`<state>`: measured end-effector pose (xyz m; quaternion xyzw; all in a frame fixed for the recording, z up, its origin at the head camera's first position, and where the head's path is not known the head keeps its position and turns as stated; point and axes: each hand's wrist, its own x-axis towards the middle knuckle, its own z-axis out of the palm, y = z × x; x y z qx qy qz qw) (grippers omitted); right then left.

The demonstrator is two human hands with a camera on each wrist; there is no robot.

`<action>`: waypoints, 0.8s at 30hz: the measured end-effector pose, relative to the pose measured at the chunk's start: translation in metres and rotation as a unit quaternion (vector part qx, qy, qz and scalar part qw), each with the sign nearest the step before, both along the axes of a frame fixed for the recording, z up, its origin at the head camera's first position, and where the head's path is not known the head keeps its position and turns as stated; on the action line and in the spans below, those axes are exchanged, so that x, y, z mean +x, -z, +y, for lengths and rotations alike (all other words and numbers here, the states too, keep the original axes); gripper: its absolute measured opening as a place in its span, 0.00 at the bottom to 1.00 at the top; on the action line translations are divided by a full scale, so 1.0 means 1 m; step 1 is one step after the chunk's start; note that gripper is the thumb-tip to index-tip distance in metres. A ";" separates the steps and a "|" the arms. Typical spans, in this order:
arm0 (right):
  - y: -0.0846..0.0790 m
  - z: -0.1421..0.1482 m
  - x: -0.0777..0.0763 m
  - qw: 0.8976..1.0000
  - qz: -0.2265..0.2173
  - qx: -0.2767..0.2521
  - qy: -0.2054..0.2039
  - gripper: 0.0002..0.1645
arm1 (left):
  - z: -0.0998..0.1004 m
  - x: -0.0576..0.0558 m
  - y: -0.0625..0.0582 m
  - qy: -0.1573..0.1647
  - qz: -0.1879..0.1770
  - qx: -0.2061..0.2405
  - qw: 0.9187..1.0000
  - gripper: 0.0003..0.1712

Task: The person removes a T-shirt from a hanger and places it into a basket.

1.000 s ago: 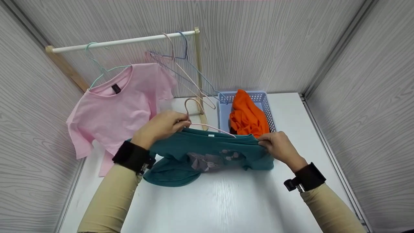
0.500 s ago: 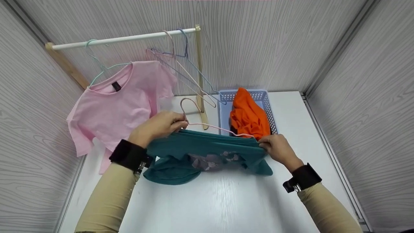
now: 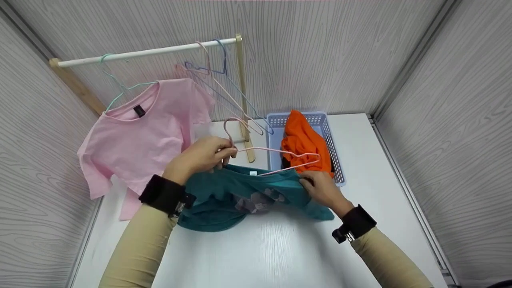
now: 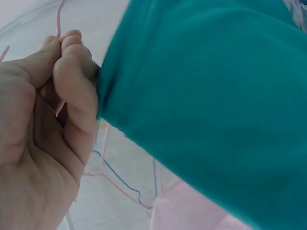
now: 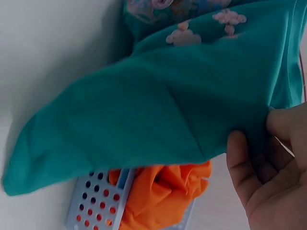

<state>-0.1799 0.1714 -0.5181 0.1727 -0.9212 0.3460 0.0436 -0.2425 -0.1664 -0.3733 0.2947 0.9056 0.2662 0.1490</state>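
My left hand [image 3: 203, 155] pinches a pink wire hanger [image 3: 266, 149] just below its hook. In the left wrist view, the teal shirt [image 4: 192, 96] is gathered against that hand's curled fingers. My right hand [image 3: 323, 190] pinches the same shirt near the right side of its neckline, with thumb and fingers on the cloth [image 5: 158, 115]. The hanger's right end sticks out above the collar, and its lower bar runs back down into the neck opening. Its left arm is hidden by the hand and shirt. Grey print shows on the shirt's front, which sags toward the white table [image 3: 256, 256].
A pink T-shirt [image 3: 148, 136] hangs from a mint hanger [image 3: 116, 82] on the rack's white rail [image 3: 160, 51] at left. Pink and blue hangers [image 3: 244, 94] hang at the rail's right end. Behind my right hand stands a blue basket [image 3: 336, 156] holding orange cloth [image 3: 304, 140].
My right hand has moved left with the shirt's neckline. The hanger's right end, earlier within or at the collar, now stands out above it. The left hand keeps its hold.
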 end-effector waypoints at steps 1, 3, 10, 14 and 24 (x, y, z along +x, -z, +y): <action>-0.001 -0.004 0.000 1.000 -0.007 -0.009 -0.004 0.11 | 0.003 0.000 -0.001 0.000 -0.007 0.002 1.000 0.16; -0.002 -0.011 -0.001 0.999 -0.023 -0.027 -0.013 0.12 | 0.010 -0.002 -0.003 0.003 -0.013 0.006 1.000 0.16; 0.001 -0.036 -0.004 0.996 -0.056 -0.036 -0.059 0.15 | 0.033 -0.009 -0.005 0.004 -0.007 0.023 1.000 0.16; 0.003 -0.050 -0.006 0.996 -0.055 -0.041 -0.065 0.14 | 0.044 -0.010 -0.004 -0.002 -0.020 0.025 0.999 0.16; 0.010 -0.093 -0.006 0.990 -0.084 -0.026 -0.113 0.19 | 0.058 -0.016 0.006 -0.040 -0.032 0.057 0.997 0.18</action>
